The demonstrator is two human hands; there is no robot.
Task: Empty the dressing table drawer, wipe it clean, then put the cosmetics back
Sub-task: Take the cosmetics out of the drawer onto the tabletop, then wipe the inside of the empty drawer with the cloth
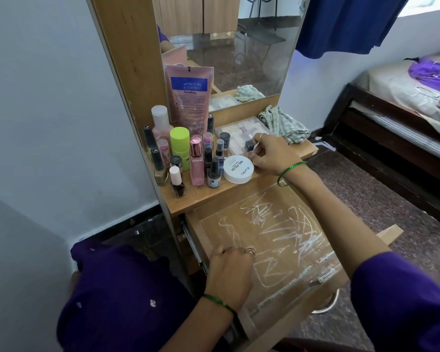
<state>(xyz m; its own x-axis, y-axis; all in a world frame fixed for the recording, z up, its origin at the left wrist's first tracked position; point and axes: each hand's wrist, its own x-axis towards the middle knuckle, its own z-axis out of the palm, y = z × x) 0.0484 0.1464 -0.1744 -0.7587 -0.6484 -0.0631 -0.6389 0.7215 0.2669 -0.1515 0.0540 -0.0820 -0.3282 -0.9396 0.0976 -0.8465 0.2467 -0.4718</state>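
A small dark-capped bottle (249, 146) is pinched by the right hand (272, 154) on the shelf above the open drawer (277, 240), beside the other cosmetics (188, 153). The left hand (230, 273), fingers curled, rests inside the drawer; whether anything is held cannot be told.

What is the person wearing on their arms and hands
Both arms come out of dark purple sleeves; the left sleeve carries small pale motifs. Each wrist has a thin green bangle, and each hand has a ring: one on the left hand, one on the right hand.
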